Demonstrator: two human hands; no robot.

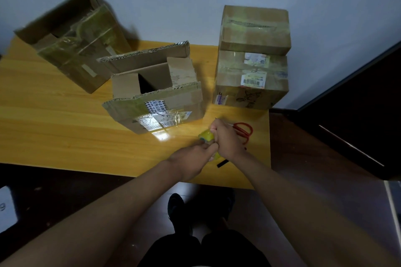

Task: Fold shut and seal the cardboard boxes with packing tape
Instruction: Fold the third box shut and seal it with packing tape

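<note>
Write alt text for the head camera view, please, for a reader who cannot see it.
Both hands, left hand and right hand, hold a tape roll above a wooden table. Behind stand two open boxes, two stacked taped boxes and red scissors.

Surface point(54, 128): yellow wood-grain top against a pale wall.
Back left: open cardboard box point(73, 37), flaps up.
Centre: open taped box point(156, 97).
Right: stack of 2 sealed boxes point(251, 80).
Front right: red-handled scissors point(244, 131); a small black strip point(221, 163) near the edge.
</note>
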